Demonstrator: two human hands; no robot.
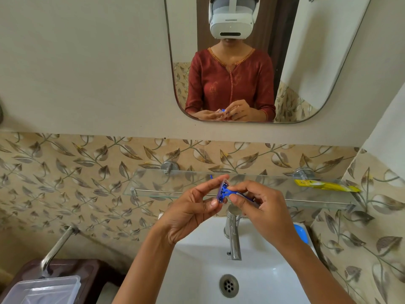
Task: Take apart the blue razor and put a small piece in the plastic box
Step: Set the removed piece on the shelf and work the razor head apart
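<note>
Both my hands hold the blue razor [225, 192] above the tap of the sink. My left hand [192, 207] pinches the razor's head between thumb and fingers, blade side turned toward me. My right hand [258, 207] grips the blue handle just behind the head; most of the handle is hidden in my fingers. The clear plastic box [41, 290] sits open at the lower left on a dark brown surface, well away from both hands.
A white sink [263, 281] with a chrome tap [233, 233] lies below my hands. A glass shelf [241, 187] behind them carries a yellow tube [326, 185]. A blue item [301, 233] rests on the sink's right rim. A metal bar [57, 246] stands at the left. A mirror [252, 62] hangs above.
</note>
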